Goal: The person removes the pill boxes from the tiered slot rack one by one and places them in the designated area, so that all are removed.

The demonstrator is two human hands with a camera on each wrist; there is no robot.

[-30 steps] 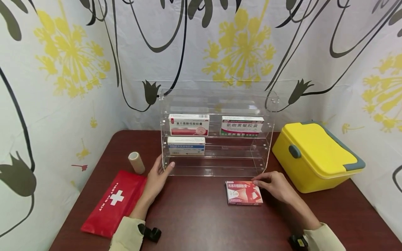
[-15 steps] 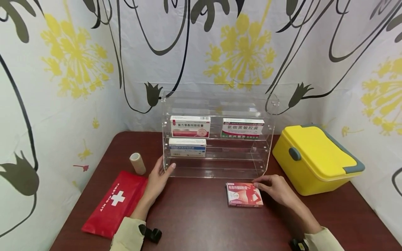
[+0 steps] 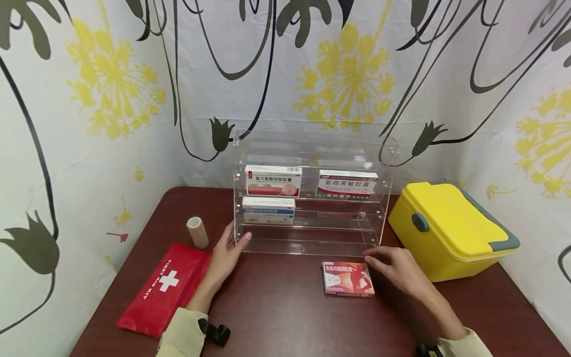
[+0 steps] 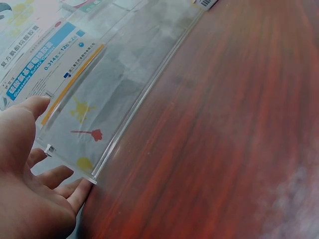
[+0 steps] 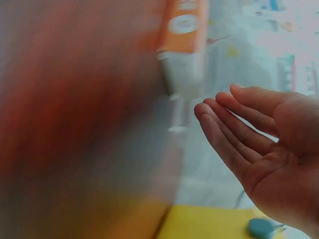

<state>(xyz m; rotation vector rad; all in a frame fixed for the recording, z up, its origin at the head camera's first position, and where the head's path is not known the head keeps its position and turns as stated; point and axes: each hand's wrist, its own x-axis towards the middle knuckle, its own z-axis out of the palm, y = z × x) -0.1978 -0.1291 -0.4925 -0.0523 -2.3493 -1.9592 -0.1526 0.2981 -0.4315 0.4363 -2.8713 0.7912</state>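
Note:
A clear acrylic display rack [image 3: 303, 246] with tiered shelves stands at the back middle of the table. My left hand [image 3: 224, 258] holds its lower left corner; in the left wrist view the thumb [image 4: 37, 105] and the fingers [image 4: 55, 177] lie about the side panel. On the table before the rack lies a flat red-and-white medicine box [image 3: 348, 280]. Just right of it is my right hand [image 3: 398, 267], apart from the box with nothing in its grasp. Its fingers [image 5: 234, 129] are extended and slightly bent in the right wrist view.
Two medicine boxes, one left [image 3: 273, 181] and one right [image 3: 347, 184], share a rack shelf; a blue-and-white box [image 3: 268, 211] sits below. A yellow lidded case [image 3: 450, 228] stands right. At left are a red first aid pouch [image 3: 156, 292] and a beige roll [image 3: 198, 232].
My right hand has let go of the red medicine box's right edge and drawn slightly rightward. The left hand stays at the rack's corner. The head view has shifted a little.

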